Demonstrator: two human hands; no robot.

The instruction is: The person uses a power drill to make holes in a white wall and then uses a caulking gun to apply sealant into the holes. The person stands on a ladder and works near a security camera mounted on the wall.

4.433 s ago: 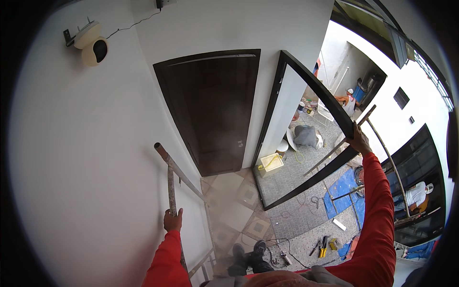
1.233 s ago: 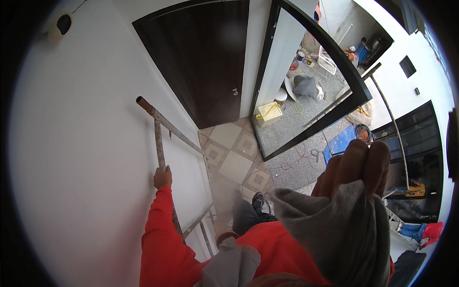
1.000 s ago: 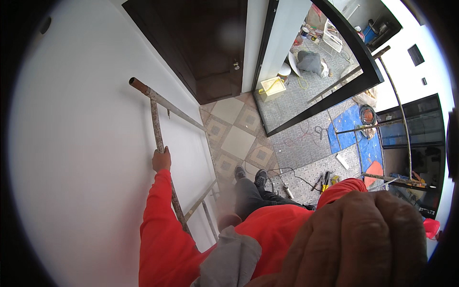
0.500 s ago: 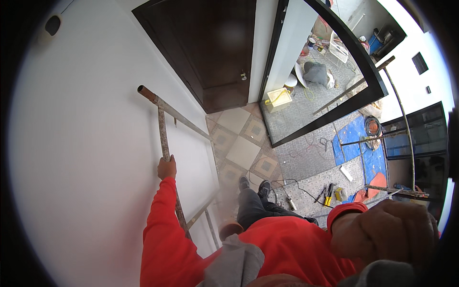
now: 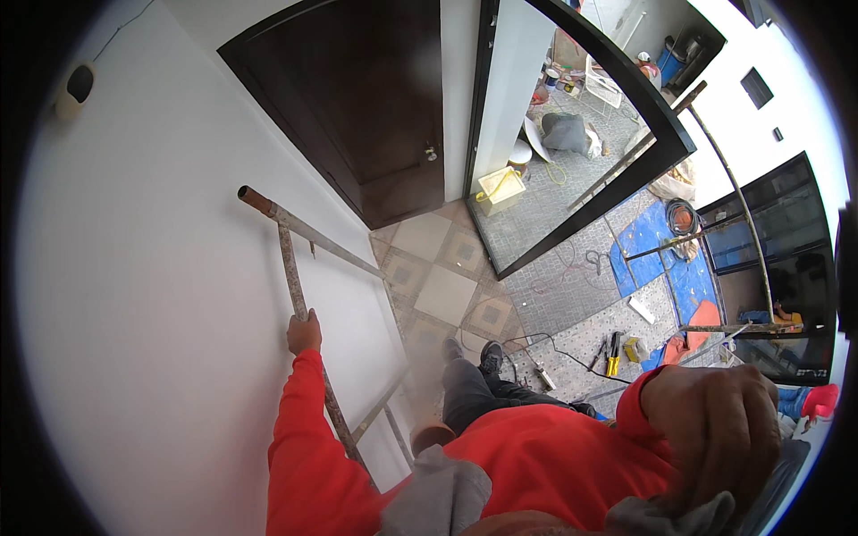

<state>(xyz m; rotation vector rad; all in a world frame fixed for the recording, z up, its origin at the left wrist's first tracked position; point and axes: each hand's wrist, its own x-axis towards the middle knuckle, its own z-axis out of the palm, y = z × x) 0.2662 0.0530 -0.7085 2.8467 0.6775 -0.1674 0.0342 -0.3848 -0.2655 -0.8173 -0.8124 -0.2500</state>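
Note:
My left hand [image 5: 305, 332] is wrapped round a rusty, paint-worn scaffold upright [image 5: 293, 272] beside the white wall. This upright meets a scaffold tube [image 5: 313, 228], whose rusty open end points toward the upper left. At the lower right, close to the camera, my right hand [image 5: 719, 424] is raised in front of my red sleeve with its fingers curled down. Whatever its fingers hold, if anything, is hidden. Grey cloth [image 5: 666, 516] shows just beneath this hand, and more grey cloth [image 5: 438, 491] hangs over my red top. My shoes [image 5: 491, 357] show far below.
A brown door [image 5: 357, 107] and a black-framed glass door [image 5: 608, 228] stand ahead. Another scaffold frame [image 5: 735, 183] rises at right. Below lie a blue sheet [image 5: 639, 250], a coiled hose [image 5: 682, 217], yellow-handled tools [image 5: 614, 355] and a black cable [image 5: 563, 348].
The view has shifted slightly, so the doors sit further left. My right hand has turned, and its curled fingers now point downward. My left hand keeps its hold on the upright.

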